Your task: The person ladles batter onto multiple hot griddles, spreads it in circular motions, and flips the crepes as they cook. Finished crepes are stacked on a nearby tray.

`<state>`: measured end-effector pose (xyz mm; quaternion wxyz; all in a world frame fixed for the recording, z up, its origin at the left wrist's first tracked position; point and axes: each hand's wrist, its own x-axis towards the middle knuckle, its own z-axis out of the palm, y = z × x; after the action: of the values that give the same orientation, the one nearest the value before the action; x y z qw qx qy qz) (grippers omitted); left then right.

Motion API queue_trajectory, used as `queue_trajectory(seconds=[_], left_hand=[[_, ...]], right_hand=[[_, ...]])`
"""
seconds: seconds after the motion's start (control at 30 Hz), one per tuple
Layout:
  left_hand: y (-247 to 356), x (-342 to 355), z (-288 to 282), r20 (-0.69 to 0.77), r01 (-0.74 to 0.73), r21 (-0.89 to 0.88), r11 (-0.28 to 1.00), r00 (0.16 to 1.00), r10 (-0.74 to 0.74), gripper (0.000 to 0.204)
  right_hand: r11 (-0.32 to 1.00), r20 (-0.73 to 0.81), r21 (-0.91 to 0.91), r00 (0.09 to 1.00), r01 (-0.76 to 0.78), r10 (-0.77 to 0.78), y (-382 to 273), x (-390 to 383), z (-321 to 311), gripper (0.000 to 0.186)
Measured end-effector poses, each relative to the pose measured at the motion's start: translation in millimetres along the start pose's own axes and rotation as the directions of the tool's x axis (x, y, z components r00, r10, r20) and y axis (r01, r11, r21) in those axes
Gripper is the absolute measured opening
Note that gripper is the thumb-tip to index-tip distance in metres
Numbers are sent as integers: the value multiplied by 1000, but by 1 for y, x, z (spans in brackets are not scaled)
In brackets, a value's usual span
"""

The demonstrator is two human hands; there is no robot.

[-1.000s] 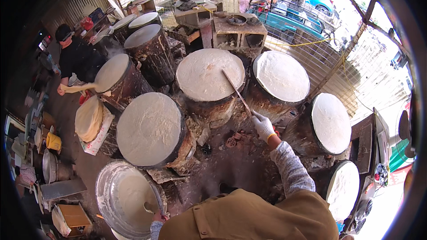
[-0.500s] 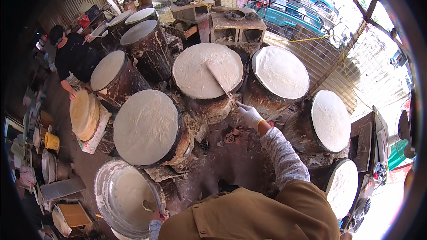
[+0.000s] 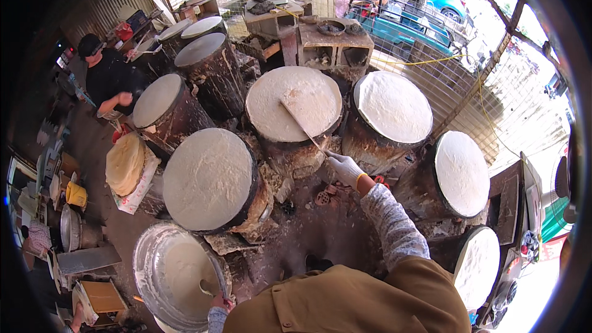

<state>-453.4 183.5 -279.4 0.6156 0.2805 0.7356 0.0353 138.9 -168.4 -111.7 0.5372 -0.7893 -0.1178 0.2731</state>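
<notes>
1. Gripping a long thin stick-like tool (image 3: 302, 126), right hand (image 3: 345, 169) in a white glove has its fingers curled tight round the near end of the tool.
2. Tool slants up and left from the glove; its far tip lies on the round white sheet (image 3: 295, 102) covering the middle drum-shaped stove (image 3: 296, 148), near the sheet's centre.
3. Sheet looks pale, matte, slightly mottled, and covers the drum top edge to edge; the drum wall below is dark and crusted.
4. Left hand (image 3: 220, 301) at the near left, low in the frame, fingers wrapped round the handle of a ladle (image 3: 213, 277) that dips into the wide metal basin of white batter (image 3: 179, 274); finger detail is small, partly cut off.
5. More white-topped drums all round: a big one (image 3: 209, 179) just left of the middle drum, one (image 3: 394, 108) to the right, another (image 3: 462, 172) farther right.
6. Stack of finished pale sheets (image 3: 124, 163) sits on the left.
7. Another person in a dark shirt (image 3: 108, 77) stands at the far left beside a drum.
8. Wire fence (image 3: 444, 80) runs along the far right side.
</notes>
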Motion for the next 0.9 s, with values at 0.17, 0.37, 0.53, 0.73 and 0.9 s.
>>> queue_trajectory(seconds=[0.17, 0.37, 0.53, 0.73, 0.9], left_hand=[[-2, -3, 1, 1, 26, -63, 998, 1000, -26, 32], [-5, 22, -14, -17, 71, -106, 992, 997, -73, 26], [-2, 16, -5, -22, 121, -265, 957, 991, -131, 26], [-11, 33, -17, 66, 155, -331, 931, 988, -141, 28], [-17, 50, -1, -68, 162, -245, 956, 981, -183, 31]], right_hand=[[1000, 17, -2, 1000, 26, -26, -11, 10, 9, 47], [999, 109, 41, 994, -27, 23, -32, 20, 29, 47], [999, 130, 30, 991, 27, -31, -19, 35, 48, 44], [882, -163, -426, 942, 199, -292, -20, 5, 58, 42], [655, -186, -744, 899, 135, -397, 3, -6, 42, 48]])
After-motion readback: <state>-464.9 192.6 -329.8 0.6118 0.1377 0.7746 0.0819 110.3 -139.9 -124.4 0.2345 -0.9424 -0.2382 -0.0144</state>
